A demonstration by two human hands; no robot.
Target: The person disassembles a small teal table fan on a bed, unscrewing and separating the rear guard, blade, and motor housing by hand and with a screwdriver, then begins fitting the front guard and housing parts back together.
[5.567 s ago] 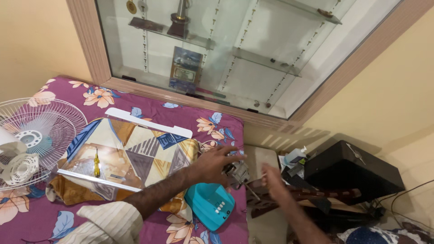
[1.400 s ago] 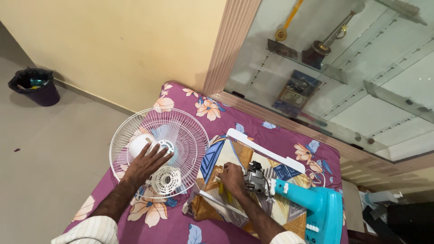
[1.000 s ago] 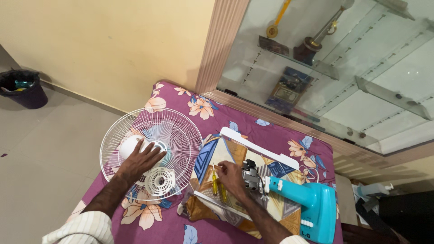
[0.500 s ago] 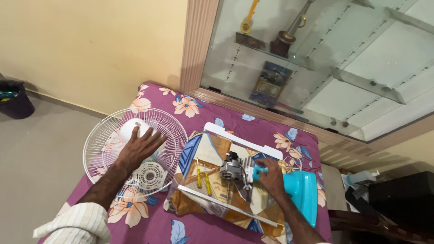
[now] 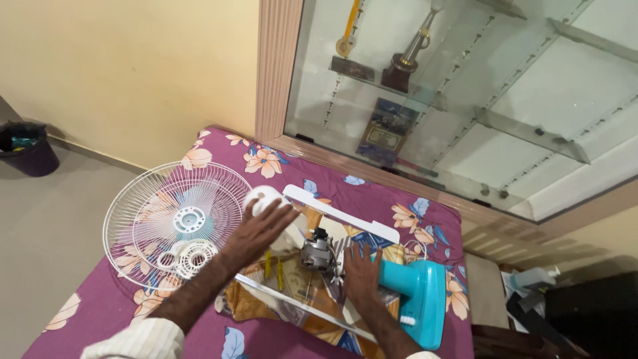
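My left fingers point(image 5: 282, 214) are wrapped over the white cover point(image 5: 269, 201). Right hand point(image 5: 361, 269) lies flat and open, fingertips just beside the motor point(image 5: 317, 252).

Fan grille point(image 5: 176, 223) blocks the left; cabinet point(image 5: 425, 100) walls the back.

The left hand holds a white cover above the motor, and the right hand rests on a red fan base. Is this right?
Not quite: in the head view the fan base is turquoise, not red. The left hand does hold the white cover by the motor, and the right hand rests on the base.
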